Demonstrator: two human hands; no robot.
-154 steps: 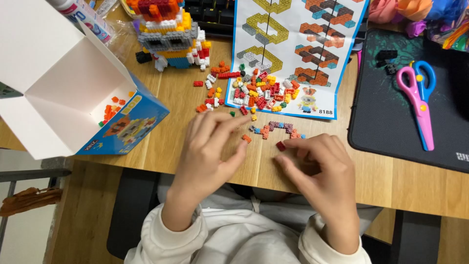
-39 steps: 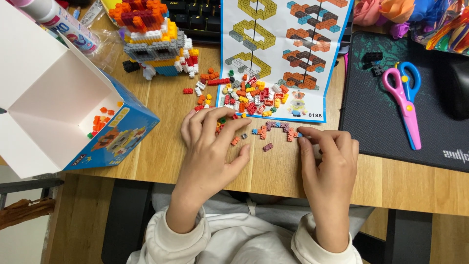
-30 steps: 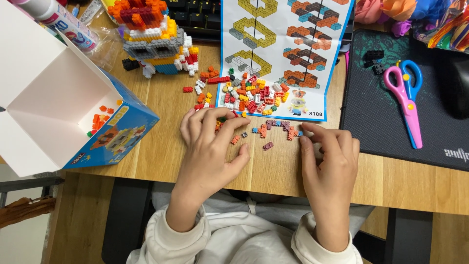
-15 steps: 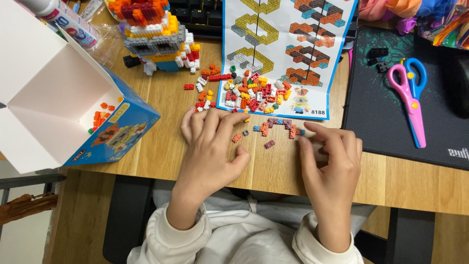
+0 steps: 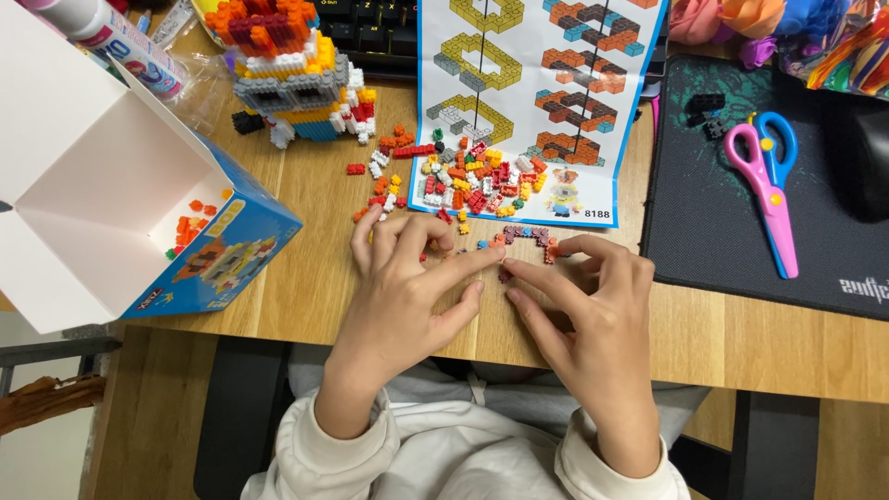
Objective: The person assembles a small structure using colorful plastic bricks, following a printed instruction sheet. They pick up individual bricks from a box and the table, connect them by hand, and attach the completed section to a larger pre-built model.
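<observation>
Left hand [image 5: 407, 296] flat on the wooden desk [image 5: 306, 278], fingers [image 5: 421, 236] spread wide, holding nothing; its index tip reaches toward the right hand. Right hand [image 5: 593, 315] also on the desk, fingers loosely curled and narrow, index tip touching or just beside a small dark red brick [image 5: 505, 275]. Cannot tell if it's actually pinched.

Just beyond both sets of fingertips: a short row of small bricks [image 5: 523, 236] in purple, orange and red, lying on the desk between the hands and the sheet. Past that, a loose pile of mixed bricks [image 5: 472, 176], red, white, yellow, orange, sitting on the lower edge of the instruction sheet [image 5: 537, 93] and spilling off toward the left-hand side.

Further out beyond the left fingers: a half-built brick figure [image 5: 292, 79], orange top, grey and yellow body. Left of the left hand: an open blue box [image 5: 139, 213] lying on its side, a few orange bricks inside. Right of the right hand: black mat [image 5: 741, 222] with pink-and-blue scissors [image 5: 769, 185] on it.
</observation>
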